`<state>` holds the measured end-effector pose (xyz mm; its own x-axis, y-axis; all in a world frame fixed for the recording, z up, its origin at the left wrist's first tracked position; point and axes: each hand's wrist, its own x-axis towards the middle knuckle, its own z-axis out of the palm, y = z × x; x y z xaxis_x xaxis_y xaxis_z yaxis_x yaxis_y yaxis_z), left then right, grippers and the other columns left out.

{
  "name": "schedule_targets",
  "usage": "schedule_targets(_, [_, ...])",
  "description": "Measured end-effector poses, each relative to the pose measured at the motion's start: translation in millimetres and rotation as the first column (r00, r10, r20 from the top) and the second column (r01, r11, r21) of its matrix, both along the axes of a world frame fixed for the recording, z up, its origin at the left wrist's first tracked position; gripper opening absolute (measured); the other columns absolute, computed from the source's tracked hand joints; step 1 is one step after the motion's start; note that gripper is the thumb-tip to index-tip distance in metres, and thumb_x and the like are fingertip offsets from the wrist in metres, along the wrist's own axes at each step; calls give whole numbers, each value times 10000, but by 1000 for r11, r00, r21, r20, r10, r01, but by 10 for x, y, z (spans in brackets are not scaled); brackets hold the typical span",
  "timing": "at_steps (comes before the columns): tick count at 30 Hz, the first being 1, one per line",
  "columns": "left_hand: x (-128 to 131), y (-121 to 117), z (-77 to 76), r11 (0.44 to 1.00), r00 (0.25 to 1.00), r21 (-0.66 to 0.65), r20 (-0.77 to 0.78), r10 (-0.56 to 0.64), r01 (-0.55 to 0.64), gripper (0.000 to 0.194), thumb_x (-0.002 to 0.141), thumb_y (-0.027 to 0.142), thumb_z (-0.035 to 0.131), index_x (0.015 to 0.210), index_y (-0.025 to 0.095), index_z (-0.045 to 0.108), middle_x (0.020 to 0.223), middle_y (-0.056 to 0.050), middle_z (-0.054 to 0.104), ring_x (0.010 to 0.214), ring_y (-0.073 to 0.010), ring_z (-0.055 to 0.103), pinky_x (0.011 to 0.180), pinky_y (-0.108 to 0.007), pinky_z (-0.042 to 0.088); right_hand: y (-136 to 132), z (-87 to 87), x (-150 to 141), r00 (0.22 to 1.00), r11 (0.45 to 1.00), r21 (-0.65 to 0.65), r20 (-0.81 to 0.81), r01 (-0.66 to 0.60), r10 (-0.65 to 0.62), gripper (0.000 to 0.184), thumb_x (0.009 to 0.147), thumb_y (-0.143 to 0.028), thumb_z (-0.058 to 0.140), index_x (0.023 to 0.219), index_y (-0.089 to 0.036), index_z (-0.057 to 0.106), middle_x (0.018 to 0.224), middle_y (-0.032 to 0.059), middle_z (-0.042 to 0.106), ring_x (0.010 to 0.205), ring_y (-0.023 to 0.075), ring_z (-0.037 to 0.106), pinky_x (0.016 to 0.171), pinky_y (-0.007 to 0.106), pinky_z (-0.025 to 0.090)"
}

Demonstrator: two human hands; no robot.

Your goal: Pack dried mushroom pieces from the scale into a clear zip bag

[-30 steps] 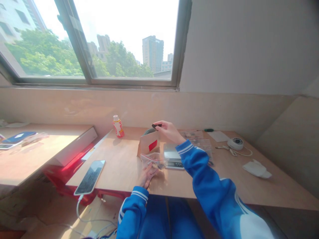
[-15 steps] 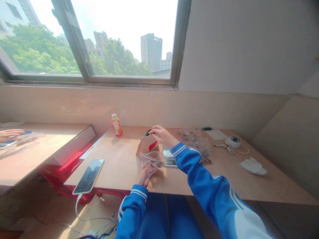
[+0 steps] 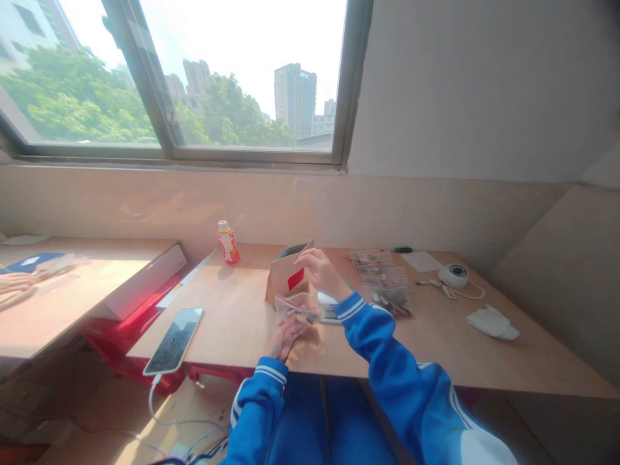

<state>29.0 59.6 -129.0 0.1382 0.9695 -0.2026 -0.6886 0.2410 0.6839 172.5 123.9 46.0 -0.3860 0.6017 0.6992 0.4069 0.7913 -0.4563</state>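
My left hand (image 3: 285, 337) grips a clear zip bag (image 3: 296, 308) holding small dark pieces, low over the wooden table (image 3: 232, 323). My right hand (image 3: 320, 271) hangs just right of an upright kraft paper bag (image 3: 281, 279) with a red label, and I see nothing in its fingers. A dark grey object (image 3: 293, 250) shows at that bag's open top. A digital scale (image 3: 330, 312) sits under my right wrist, mostly hidden by the zip bag and my hand.
Several zip bags of small parts (image 3: 385, 287) lie right of the scale. A phone (image 3: 173, 341) with a cable, a bottle (image 3: 227, 243), a round white device (image 3: 454, 276) and a white cloth (image 3: 493, 323) share the table. Another person's hand (image 3: 14, 282) rests on the neighbouring table.
My right hand has moved back from the paper bag's top and the small dark item it held is no longer visible. The other person's hand has appeared at the left.
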Motion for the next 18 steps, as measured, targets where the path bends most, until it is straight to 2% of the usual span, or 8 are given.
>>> schedule_targets(2, [-2, 9, -48, 1000, 1000, -11, 9, 17, -17, 231, 732, 191, 691, 941, 149, 600, 942, -103, 724, 930, -234, 689, 1047, -444, 414, -116, 19, 36, 999, 981, -189, -6, -46, 46, 277, 762, -20, 414, 769, -169, 647, 846, 43, 641, 830, 156, 586, 785, 283, 467])
schedule_targets(4, [-5, 14, -85, 1000, 1000, -7, 19, 23, -23, 196, 706, 167, 701, 873, 131, 605, 892, -118, 727, 927, -244, 689, 1058, -445, 401, -183, -33, 64, 986, 905, -416, 91, -88, 138, 279, 736, -1, 417, 742, -164, 643, 775, 18, 650, 734, 132, 592, 701, 247, 461])
schedule_targets(6, [-10, 21, -100, 1000, 999, 7, 35, 12, -12, 196, 692, 152, 704, 863, 123, 612, 909, -126, 726, 933, -252, 687, 1060, -458, 395, -204, -146, 76, 951, 829, -557, 225, -52, 211, 265, 712, 17, 449, 751, -163, 640, 751, 9, 652, 714, 128, 591, 668, 231, 444])
schedule_targets(9, [-21, 36, -87, 1000, 998, -4, 60, 4, -3, 260, 696, 155, 701, 944, 146, 624, 990, -103, 721, 935, -258, 686, 1038, -489, 410, -186, -357, 65, 929, 816, -571, 344, 90, 138, 213, 705, 25, 500, 742, -164, 592, 729, 13, 622, 694, 132, 569, 639, 231, 420])
schedule_targets(12, [-28, 47, -65, 999, 998, -35, 57, -13, 15, 293, 731, 220, 691, 1011, 163, 627, 1040, -105, 711, 976, -273, 673, 1020, -488, 424, -160, -542, 53, 941, 804, -567, 338, 178, 30, 133, 740, -53, 577, 765, -174, 525, 675, 0, 566, 606, 127, 528, 582, 239, 404])
schedule_targets(15, [-32, 50, -54, 999, 999, -38, 39, -25, 27, 344, 757, 267, 675, 1080, 163, 616, 1082, -119, 697, 1024, -282, 653, 1017, -483, 426, -152, -683, 52, 946, 798, -576, 325, 177, 24, 184, 729, -181, 679, 811, -174, 515, 670, -14, 542, 587, 132, 526, 564, 248, 414])
schedule_targets(18, [-30, 46, -44, 1000, 999, -31, 43, -5, 6, 348, 771, 283, 656, 1096, 167, 612, 1095, -110, 694, 1009, -268, 660, 1013, -477, 430, -176, -801, 32, 938, 866, -484, 343, 129, 52, 249, 730, -252, 709, 915, -165, 568, 838, 28, 589, 727, 158, 576, 643, 265, 458])
